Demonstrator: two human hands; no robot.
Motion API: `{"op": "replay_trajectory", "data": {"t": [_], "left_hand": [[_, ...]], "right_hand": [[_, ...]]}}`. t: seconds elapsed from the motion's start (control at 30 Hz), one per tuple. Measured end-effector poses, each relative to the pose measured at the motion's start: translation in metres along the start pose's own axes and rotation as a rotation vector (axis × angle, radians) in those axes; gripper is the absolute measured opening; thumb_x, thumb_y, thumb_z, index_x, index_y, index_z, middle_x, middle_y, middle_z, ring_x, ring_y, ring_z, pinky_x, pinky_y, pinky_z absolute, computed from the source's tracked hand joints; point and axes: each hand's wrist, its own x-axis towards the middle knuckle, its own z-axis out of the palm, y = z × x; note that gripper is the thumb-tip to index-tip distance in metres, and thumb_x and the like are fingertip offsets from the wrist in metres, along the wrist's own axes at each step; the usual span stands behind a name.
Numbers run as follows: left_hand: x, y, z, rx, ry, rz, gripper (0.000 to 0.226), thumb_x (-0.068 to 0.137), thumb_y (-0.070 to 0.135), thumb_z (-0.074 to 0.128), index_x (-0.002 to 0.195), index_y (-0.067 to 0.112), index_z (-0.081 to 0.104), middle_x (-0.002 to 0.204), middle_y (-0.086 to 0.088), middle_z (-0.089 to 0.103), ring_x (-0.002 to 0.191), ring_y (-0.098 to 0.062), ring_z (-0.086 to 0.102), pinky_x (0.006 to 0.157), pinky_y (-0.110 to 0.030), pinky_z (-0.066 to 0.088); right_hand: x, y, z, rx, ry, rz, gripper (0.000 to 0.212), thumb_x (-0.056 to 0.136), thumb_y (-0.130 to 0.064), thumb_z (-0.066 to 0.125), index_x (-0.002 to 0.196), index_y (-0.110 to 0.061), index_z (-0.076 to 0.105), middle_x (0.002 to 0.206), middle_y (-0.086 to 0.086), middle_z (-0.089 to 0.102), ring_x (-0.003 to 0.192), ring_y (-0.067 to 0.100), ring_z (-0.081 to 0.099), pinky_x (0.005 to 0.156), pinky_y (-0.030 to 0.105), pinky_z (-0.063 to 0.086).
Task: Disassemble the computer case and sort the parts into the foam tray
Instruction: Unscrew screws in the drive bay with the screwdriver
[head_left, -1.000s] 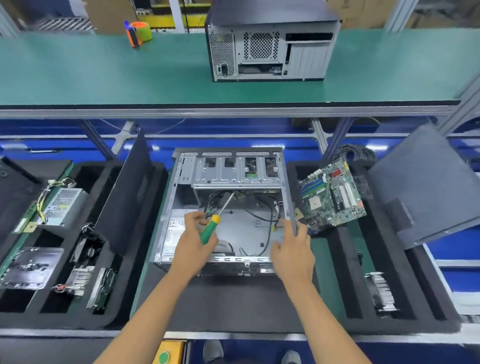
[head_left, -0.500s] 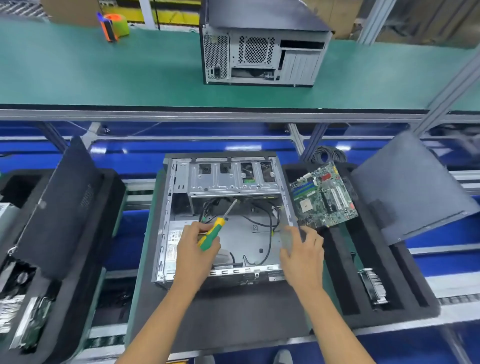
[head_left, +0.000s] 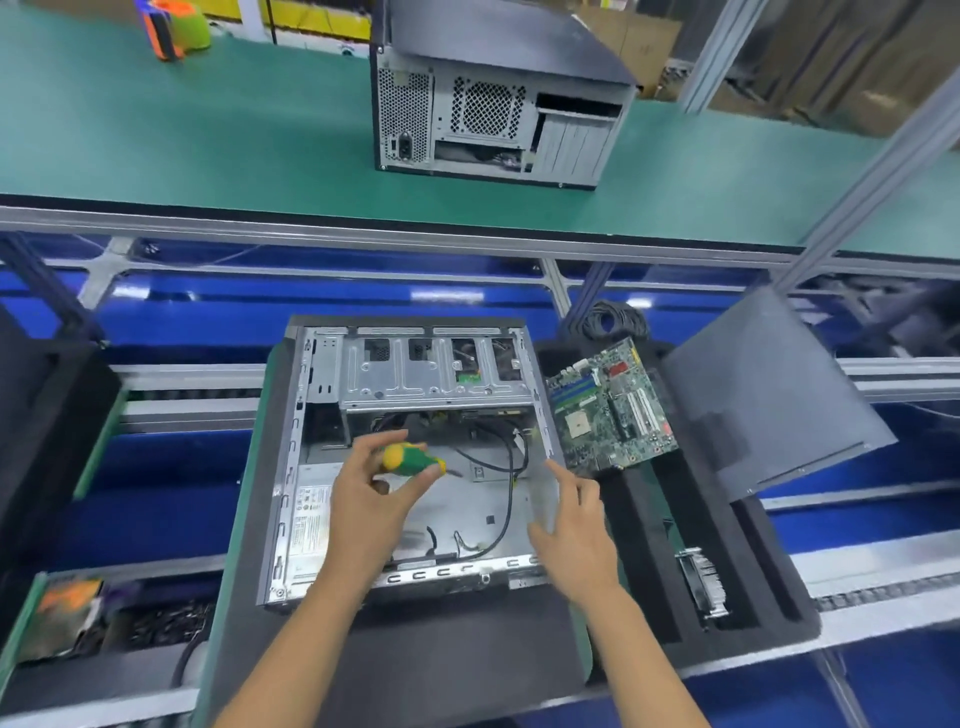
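Head view: the opened computer case (head_left: 415, 457) is seen lying on its side on the foam tray (head_left: 395, 654), toward the tray's left part, with loose black cables (head_left: 511, 486) left across its floor. A green-and-yellow screwdriver (head_left: 413, 458) is gripped by the left hand (head_left: 371, 499), thumb and fingers curled round the handle, above the case floor. The right hand (head_left: 569, 530) is held with fingers spread and nothing in it, beside the case's right wall. The motherboard (head_left: 610, 408) is already propped in a slot toward the tray's far right edge, the heatsink (head_left: 701, 582) near the right edge. The wall would best be steadied before the tip is seated squarely, and cables kept away from the blade.
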Motion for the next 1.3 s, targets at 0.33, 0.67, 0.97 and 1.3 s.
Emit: {"op": "replay_trajectory", "data": {"t": [0.33,0.67,0.97,1.3], "left_hand": [[0.12,0.042,0.064,-0.084,0.004,0.127,0.043,0.107,0.035,0.048,0.149,0.035,0.038,0.11,-0.007,0.068,0.102,-0.022,0.072,0.074,-0.038,0.062],[0.177,0.05,0.127,-0.081,0.022,-0.011,0.022,0.112,0.031,0.036,0.134,0.03,0.034,0.111,-0.012,0.074,0.102,-0.022,0.073,0.08,-0.054,0.06],[0.19,0.032,0.163,-0.115,0.012,0.014,0.029,0.112,0.029,0.036,0.139,0.02,0.034,0.106,-0.012,0.075,0.099,-0.026,0.074,0.077,-0.054,0.063],[0.199,0.023,0.17,-0.186,0.045,0.012,0.036,0.112,0.033,0.035,0.147,0.028,0.031,0.1,-0.007,0.074,0.093,-0.023,0.074,0.076,-0.049,0.064]], "right_hand": [[0.078,-0.018,-0.013,0.148,0.1,-0.191,0.066,0.086,-0.016,0.07,0.145,-0.025,0.042,0.138,-0.003,0.031,0.125,0.017,0.031,0.106,0.038,0.039],[0.174,-0.048,-0.02,0.166,0.012,0.066,0.069,0.093,-0.018,0.055,0.15,-0.038,0.022,0.12,0.008,0.063,0.088,0.032,0.063,0.073,0.043,0.052],[0.18,-0.047,-0.008,0.068,0.04,0.054,0.078,0.09,-0.017,0.05,0.157,-0.037,0.016,0.123,0.007,0.053,0.096,0.038,0.062,0.068,0.039,0.039],[0.181,-0.046,-0.009,0.107,0.034,0.053,0.077,0.088,-0.017,0.05,0.154,-0.039,0.017,0.12,0.006,0.054,0.09,0.036,0.063,0.067,0.039,0.042]]}}
